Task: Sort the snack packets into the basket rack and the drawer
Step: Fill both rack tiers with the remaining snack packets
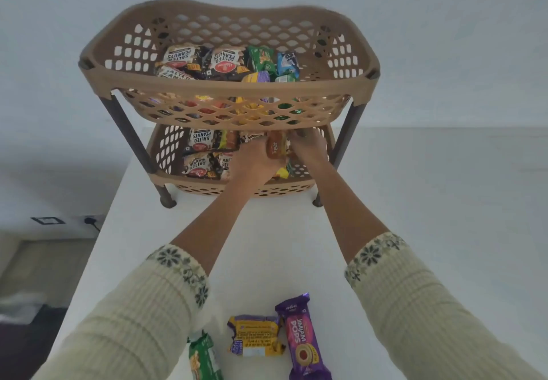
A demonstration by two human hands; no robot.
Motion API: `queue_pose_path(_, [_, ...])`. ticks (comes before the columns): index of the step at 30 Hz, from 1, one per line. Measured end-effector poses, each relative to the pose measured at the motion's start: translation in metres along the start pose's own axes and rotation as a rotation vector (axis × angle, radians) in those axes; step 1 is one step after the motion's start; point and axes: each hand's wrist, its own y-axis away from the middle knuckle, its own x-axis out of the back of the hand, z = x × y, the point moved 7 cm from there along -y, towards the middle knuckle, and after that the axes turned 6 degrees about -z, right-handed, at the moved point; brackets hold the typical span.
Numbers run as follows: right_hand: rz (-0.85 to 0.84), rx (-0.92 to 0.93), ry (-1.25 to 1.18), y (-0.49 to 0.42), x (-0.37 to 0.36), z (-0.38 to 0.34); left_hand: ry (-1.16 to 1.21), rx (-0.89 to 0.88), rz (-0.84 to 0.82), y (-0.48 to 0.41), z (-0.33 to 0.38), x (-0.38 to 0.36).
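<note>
Fingers (262, 146) of left hand (252, 161) gripping brown snack packet (275, 148) inside lower tier of tan perforated plastic basket rack (228, 86) standing on white bench (267, 246), right hand (310, 145) reaching in just beside, its fingers partly hidden, grip I cannot tell

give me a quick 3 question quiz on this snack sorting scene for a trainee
1. The left hand holds the brown Treat packet beside the right hand at which tier: A upper basket, B lower basket?
2. True or false: salted peanut packets lie in both tiers.
3. How many packets lie loose on the table?

Key: 1 B. 2 true. 3 three: green packet, yellow packet, purple packet.
</note>
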Motion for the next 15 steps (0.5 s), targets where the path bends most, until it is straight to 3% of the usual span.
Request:
queue_pose_path(3, [-0.188, -0.153, -0.015, 0.005, -0.008, 0.005, -0.004, -0.023, -0.062, -0.007, 0.011, -0.01])
queue_pose_path(7, [-0.054, -0.086, 0.136, 0.009, 0.009, 0.0, 0.005, -0.089, -0.111, 0.0, 0.016, -0.015])
queue_pose_path(15, [0.103, -0.133, 0.471, 0.023, 0.001, 0.002, -0.246, -0.234, 0.047, 0.054, -0.009, -0.01])
